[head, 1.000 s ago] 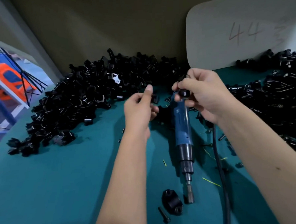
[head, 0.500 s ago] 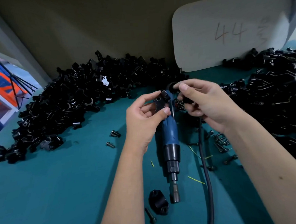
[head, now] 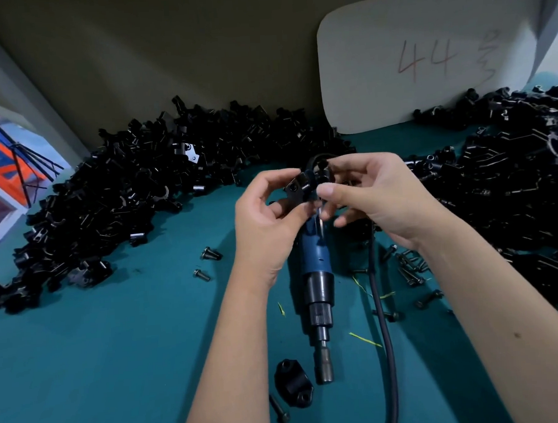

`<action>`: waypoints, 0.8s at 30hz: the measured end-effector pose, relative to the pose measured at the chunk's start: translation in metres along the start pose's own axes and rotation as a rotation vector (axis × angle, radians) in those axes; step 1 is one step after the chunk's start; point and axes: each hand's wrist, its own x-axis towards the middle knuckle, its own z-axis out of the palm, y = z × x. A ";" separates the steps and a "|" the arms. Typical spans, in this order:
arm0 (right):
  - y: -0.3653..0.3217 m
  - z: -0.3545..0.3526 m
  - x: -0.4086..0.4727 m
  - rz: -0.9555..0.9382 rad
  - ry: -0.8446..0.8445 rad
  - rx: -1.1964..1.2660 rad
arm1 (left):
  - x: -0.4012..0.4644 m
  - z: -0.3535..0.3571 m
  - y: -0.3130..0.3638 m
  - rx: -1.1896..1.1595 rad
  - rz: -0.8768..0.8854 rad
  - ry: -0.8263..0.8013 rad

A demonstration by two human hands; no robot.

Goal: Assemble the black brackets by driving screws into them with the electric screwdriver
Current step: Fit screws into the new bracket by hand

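Observation:
My left hand (head: 266, 218) pinches a small black bracket (head: 297, 189) between thumb and fingers above the table. Close beside it, my right hand (head: 370, 195) pinches another black bracket piece (head: 322, 172), and the two parts touch. Below the hands a blue electric screwdriver (head: 316, 267) lies on the teal table (head: 117, 349), bit end toward me, its black cable (head: 386, 335) running down the right. A black bracket half (head: 293, 387) and a loose screw (head: 279, 410) lie near the bit.
A large heap of black brackets (head: 134, 193) fills the back left; another pile of black parts (head: 512, 192) sits at the right. Loose screws (head: 410, 269) lie right of the cable, two more screws (head: 209, 262) to the left. A white board (head: 424, 58) leans on the back wall.
My left hand picked a bracket from the pile and lifted it. Both hands have come together, and the two held pieces now meet above the screwdriver.

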 end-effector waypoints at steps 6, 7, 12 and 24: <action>0.000 0.000 0.001 0.016 0.047 -0.229 | 0.001 0.007 -0.001 0.141 0.071 -0.010; -0.001 -0.001 0.001 0.033 0.038 -0.258 | 0.001 0.007 -0.001 0.160 0.084 -0.007; -0.004 -0.008 0.000 0.147 -0.025 -0.384 | 0.004 0.008 0.000 0.208 0.128 -0.032; -0.017 -0.030 -0.006 -0.007 -0.058 -0.290 | 0.002 0.032 0.011 -0.346 -0.143 0.092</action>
